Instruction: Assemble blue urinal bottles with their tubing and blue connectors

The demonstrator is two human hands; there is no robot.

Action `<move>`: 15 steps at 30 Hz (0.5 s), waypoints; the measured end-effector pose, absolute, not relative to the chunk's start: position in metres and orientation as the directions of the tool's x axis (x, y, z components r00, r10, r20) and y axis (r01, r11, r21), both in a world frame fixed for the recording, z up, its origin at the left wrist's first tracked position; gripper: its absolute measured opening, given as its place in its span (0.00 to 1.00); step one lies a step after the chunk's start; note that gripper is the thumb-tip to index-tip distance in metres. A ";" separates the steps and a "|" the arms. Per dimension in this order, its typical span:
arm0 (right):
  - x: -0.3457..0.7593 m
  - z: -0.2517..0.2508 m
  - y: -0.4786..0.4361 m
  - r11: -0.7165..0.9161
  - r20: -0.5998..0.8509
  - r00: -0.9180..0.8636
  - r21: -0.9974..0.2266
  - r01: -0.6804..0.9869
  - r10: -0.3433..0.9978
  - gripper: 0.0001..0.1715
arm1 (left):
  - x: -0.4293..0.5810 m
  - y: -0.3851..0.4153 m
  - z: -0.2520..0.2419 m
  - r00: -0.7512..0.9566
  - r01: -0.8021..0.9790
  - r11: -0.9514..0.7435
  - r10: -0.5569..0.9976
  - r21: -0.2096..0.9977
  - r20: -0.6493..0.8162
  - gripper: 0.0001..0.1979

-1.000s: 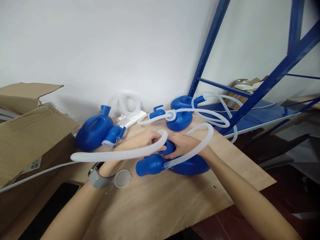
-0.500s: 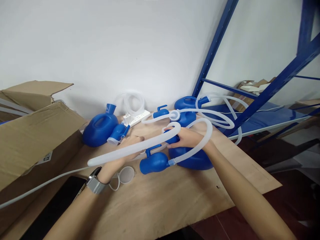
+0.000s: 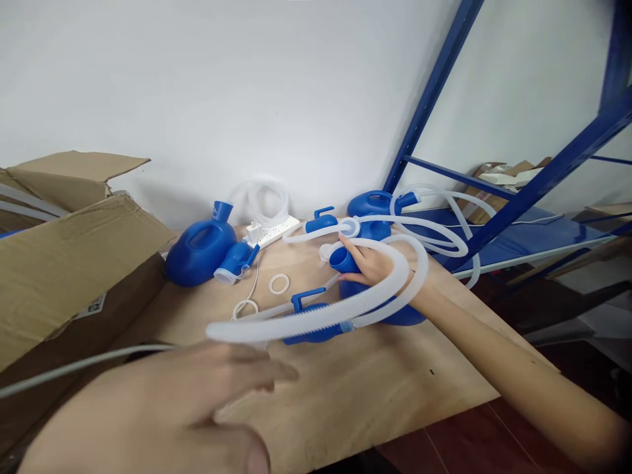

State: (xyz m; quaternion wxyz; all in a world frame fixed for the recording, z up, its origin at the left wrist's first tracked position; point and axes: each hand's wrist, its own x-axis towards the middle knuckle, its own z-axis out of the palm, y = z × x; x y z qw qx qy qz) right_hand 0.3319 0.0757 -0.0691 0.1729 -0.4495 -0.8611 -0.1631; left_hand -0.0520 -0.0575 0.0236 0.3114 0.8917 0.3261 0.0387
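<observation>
My right hand (image 3: 372,263) is wrapped round the neck of a blue plastic urinal bottle (image 3: 407,315), whose open mouth faces me. A small white cap hangs beside the mouth. In front of it lies a blue handled urinal head (image 3: 307,303), joined to a clear ribbed hose (image 3: 316,320) that loops over my right wrist. Close to the camera, my blurred left hand (image 3: 168,401) has thumb and fingers apart and appears to hold nothing. The hose's free end is just above its fingers. A white ring (image 3: 279,284) rests flat on the table, left of the bottle mouth.
An open cardboard box (image 3: 79,263) stands at left. Behind are another blue bottle (image 3: 201,253), a blue head with a white lid (image 3: 234,261), a white power strip (image 3: 276,230) and a coiled hose (image 3: 269,201). A blue metal rack (image 3: 434,92) rises at right, with more bottles and hoses nearby.
My left hand has moved from the table's middle back toward the camera, uncovering the white ring. The bottle mouth has turned toward me, and the hose's free end has shifted right.
</observation>
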 end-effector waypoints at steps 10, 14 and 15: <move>0.330 -0.078 0.003 0.629 0.334 -0.715 0.339 0.699 0.615 0.40 | -0.052 0.020 0.028 0.161 0.534 -0.263 0.965 0.804 0.209 0.33; 0.337 -0.075 -0.039 0.763 0.086 -0.759 -0.097 0.639 0.646 0.54 | -0.046 0.031 0.020 0.016 0.607 -0.175 0.978 0.776 0.208 0.32; 0.334 -0.072 -0.047 0.721 -0.020 -0.755 -0.281 0.634 0.656 0.60 | -0.045 0.034 0.016 0.005 0.621 -0.163 0.979 0.767 0.204 0.32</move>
